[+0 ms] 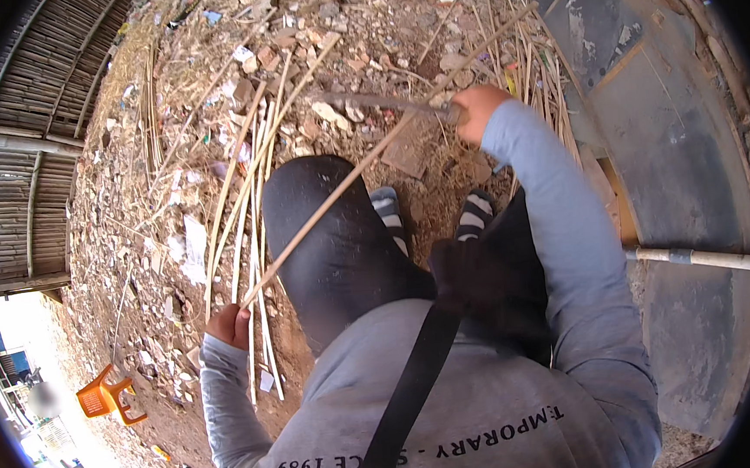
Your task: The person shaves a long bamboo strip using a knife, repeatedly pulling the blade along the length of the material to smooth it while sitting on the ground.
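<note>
A long bamboo strip (329,204) runs slantwise across my lap, from lower left to far right. My left hand (229,325) is closed round its near end, beside my left thigh. In my right hand (479,112), closed too, is a long dark blade like a machete (374,101), pointing left. The blade crosses the strip just left of my right fist, and its handle is mostly hidden in the fingers. Whether the edge cuts into the strip cannot be made out. Several pale bamboo strips (253,169) lie on the ground beside my left knee.
Stones and litter cover the ground (130,216). More strips (542,74) lie at the far right, along a grey panel (673,143) with a pole (707,259) across it. A slatted bamboo wall (17,207) stands left. An orange plastic chair (104,395) is at the lower left.
</note>
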Motion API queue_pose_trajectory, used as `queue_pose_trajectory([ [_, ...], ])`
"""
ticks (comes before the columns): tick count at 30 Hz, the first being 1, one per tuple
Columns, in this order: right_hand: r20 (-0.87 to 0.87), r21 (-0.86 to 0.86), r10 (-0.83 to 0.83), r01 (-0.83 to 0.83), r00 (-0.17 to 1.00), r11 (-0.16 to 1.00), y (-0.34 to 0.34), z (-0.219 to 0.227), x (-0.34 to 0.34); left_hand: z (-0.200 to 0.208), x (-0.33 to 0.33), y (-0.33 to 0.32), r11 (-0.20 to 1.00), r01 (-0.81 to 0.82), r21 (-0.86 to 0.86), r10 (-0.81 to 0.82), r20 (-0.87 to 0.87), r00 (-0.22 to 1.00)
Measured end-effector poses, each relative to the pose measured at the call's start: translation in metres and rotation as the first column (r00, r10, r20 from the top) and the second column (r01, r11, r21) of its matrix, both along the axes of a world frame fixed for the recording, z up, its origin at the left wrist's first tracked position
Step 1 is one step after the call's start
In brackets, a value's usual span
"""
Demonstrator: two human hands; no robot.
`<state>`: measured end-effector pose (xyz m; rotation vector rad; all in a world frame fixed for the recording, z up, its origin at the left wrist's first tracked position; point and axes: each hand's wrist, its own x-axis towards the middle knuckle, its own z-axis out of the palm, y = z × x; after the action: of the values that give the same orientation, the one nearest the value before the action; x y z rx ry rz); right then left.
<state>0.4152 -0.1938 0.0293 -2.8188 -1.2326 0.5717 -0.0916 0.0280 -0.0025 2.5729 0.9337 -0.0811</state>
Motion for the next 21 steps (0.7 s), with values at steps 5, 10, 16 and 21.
queue_pose_trajectory([
  [5, -0.157, 0.128, -0.112, 0.133, 0.981, 0.983, -0.008, -0.036, 0.037, 0.005, 0.020, -0.001, 0.998, -0.028, -0.062, 0.028, 0.013, 1.000],
  [10, 0.035, 0.177, 0.065, -0.070, 0.997, 0.982, 0.005, -0.009, -0.011, 0.009, 0.011, 0.000, 0.998, -0.015, -0.054, 0.016, 0.010, 1.000],
  [16, -0.087, 0.145, -0.165, 0.176, 0.983, 0.974, -0.006, -0.033, 0.036, 0.012, 0.022, 0.006, 1.000, 0.010, 0.000, -0.010, -0.017, 1.000],
  [21, -0.046, 0.257, -0.056, 0.066, 0.997, 0.964, -0.003, -0.010, 0.004, 0.002, 0.005, -0.001, 0.998, -0.007, -0.069, 0.005, -0.040, 0.999],
])
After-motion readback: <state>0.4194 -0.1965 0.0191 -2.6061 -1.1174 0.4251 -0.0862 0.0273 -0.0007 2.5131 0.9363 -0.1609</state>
